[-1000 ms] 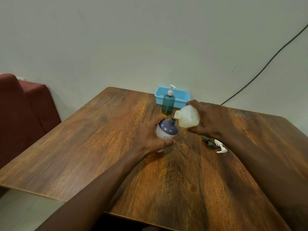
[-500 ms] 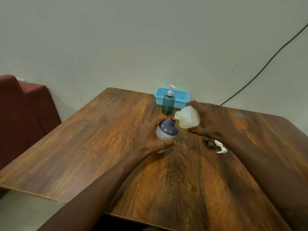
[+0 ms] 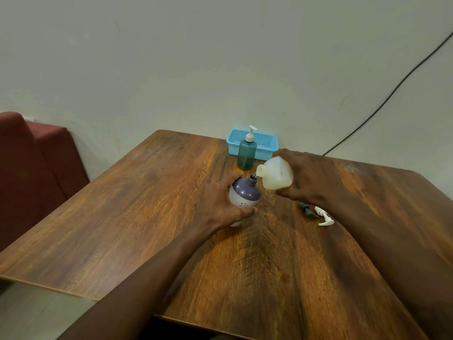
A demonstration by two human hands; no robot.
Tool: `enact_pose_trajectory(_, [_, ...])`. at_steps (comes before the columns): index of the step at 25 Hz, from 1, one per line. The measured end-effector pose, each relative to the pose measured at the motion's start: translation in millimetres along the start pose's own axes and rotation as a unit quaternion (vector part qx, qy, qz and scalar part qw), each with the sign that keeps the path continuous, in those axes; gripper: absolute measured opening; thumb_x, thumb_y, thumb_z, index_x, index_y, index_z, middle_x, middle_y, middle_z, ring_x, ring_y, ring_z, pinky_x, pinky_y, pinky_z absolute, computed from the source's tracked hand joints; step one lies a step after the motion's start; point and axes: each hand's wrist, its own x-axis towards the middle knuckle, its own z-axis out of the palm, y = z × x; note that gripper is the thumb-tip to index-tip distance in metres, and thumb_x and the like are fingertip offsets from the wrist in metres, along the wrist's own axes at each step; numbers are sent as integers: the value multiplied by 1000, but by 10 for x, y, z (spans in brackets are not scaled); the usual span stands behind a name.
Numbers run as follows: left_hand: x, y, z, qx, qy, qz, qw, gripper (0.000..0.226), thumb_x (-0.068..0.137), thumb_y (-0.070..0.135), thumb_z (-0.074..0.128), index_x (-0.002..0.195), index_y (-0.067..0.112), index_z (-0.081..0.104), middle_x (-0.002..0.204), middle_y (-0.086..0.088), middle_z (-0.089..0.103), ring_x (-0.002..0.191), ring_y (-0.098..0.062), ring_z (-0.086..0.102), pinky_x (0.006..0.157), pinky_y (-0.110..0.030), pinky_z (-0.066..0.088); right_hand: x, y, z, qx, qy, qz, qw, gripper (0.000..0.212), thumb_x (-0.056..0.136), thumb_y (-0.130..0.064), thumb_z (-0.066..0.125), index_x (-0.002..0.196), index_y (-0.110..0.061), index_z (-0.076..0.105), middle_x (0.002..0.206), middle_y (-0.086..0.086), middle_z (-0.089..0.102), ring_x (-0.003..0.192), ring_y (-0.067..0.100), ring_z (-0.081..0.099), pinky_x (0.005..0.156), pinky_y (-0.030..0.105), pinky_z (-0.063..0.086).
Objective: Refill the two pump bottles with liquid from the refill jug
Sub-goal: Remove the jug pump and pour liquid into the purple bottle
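The fingers (image 3: 245, 212) of the left hand (image 3: 218, 204) are curled round the purple bottle (image 3: 245, 192), which is steadied toward the far edge of the table (image 3: 122, 217). The refill jug (image 3: 277, 176) is gripped in the right hand (image 3: 311, 177) and kept tilted, spout just above the open neck. Little is changed from 1 second ago, so pouring is judged under way. Counted: 2 bottles, the green bottle (image 3: 246, 155) with pump fitted at the far edge, 1 jug, 1 basket (image 3: 267, 143), 1 white pump head (image 3: 325, 218).
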Motion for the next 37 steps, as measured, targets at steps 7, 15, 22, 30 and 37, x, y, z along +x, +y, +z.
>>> enact_pose_trajectory(7, [-8, -18, 6, -10, -9, -1, 1000, 93, 64, 65, 80, 141, 19, 57, 126, 4, 69, 105, 4, 59, 88, -1, 41, 3, 2, -9, 11, -1, -3, 1000, 74, 69, -44, 88, 130, -16, 57, 116, 11, 70, 91, 27, 66, 78, 27, 39])
enact_pose_trajectory(15, [-10, -9, 22, -3, 0, 0, 1000, 87, 63, 53, 90, 138, 20, 60, 123, 6, 70, 103, 3, 60, 86, 0, 41, -5, 9, -6, 5, -2, -2, 1000, 76, 69, -46, 87, 132, -16, 57, 116, 11, 70, 93, 29, 67, 79, 32, 46])
enact_pose_trajectory(22, [-10, -34, 41, -8, -4, -6, 1000, 89, 63, 53, 91, 140, 20, 59, 126, 4, 70, 104, 1, 61, 88, 0, 42, -7, 4, -22, -2, 7, -6, 1000, 76, 68, -44, 89, 131, -15, 58, 114, 11, 71, 90, 28, 67, 76, 26, 37])
enact_pose_trajectory(30, [-16, -34, 41, -6, -4, -7, 1000, 87, 64, 46, 94, 139, 20, 59, 125, 4, 69, 104, 3, 59, 87, 1, 40, -7, 2, -22, -4, 4, -7, 1000, 75, 70, -47, 87, 132, -17, 57, 116, 10, 70, 92, 27, 66, 78, 27, 38])
enact_pose_trajectory(37, [-22, -53, 53, -1, -6, -8, 1000, 89, 65, 46, 95, 141, 18, 58, 128, 2, 69, 106, 5, 56, 89, 3, 38, 20, 7, -21, -10, 10, -21, 1000, 75, 69, -45, 89, 131, -15, 58, 112, 12, 72, 89, 29, 68, 77, 28, 38])
